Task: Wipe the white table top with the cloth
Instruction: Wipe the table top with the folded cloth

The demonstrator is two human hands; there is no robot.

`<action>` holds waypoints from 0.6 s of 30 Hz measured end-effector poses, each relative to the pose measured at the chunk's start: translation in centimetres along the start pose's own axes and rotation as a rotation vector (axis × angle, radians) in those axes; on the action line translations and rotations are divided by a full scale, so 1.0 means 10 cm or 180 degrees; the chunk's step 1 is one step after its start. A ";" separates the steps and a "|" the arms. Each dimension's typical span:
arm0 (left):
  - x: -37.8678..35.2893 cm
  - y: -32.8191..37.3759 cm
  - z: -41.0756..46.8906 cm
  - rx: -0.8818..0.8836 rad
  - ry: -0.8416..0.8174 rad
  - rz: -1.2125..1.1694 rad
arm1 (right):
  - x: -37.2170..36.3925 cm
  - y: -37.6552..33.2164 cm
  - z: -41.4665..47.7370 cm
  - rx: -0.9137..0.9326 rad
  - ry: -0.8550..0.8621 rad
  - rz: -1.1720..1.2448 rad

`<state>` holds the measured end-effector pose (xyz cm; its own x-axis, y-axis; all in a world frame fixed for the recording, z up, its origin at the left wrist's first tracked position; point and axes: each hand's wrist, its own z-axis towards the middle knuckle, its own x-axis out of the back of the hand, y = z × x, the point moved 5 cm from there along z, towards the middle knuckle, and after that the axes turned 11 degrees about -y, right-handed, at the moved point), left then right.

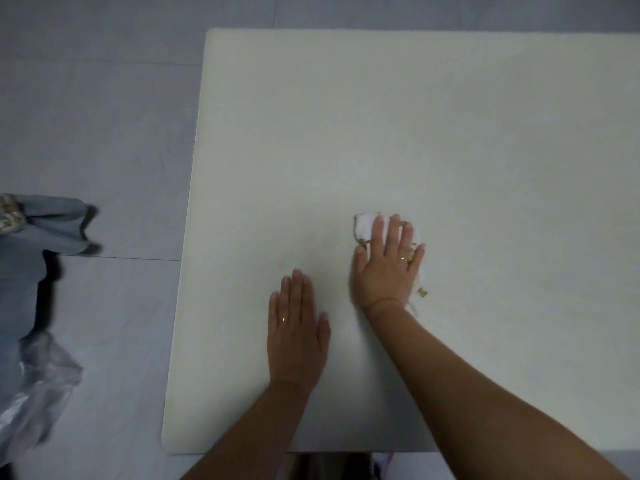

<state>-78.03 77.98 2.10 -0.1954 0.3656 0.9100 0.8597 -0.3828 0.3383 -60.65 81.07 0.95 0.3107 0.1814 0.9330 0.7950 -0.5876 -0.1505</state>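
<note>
The white table top (433, 133) fills most of the view. A small white cloth (364, 227) with yellowish marks lies on it near the middle. My right hand (389, 265) lies flat on the cloth with straight fingers and presses it down; most of the cloth is hidden under the palm, with bits showing at the fingertips and beside the wrist. My left hand (298, 330) rests flat on the bare table, fingers straight and together, to the left of the cloth and nearer to me.
The table's left edge (188, 237) and near edge border grey floor tiles (104, 133). On the floor at the left lie grey fabric (31, 244) and a crumpled clear plastic bag (38, 386).
</note>
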 end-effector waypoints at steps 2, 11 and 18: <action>0.05 0.02 0.32 0.0052 0.0024 0.0101 | -0.05 -0.26 -0.10 0.0383 -0.0140 -0.0145; 0.02 -0.02 0.66 0.0043 -0.0028 0.0230 | 0.19 0.11 0.45 0.0498 0.0040 -0.0275; 0.05 0.00 0.67 0.0059 -0.0081 0.0141 | 0.07 -0.75 0.46 0.0780 -0.0276 -0.0340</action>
<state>-75.03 83.86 0.98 -0.1452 0.3702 0.9175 0.8758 -0.3834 0.2933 -64.04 89.24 1.24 0.2535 0.3050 0.9180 0.9247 -0.3552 -0.1373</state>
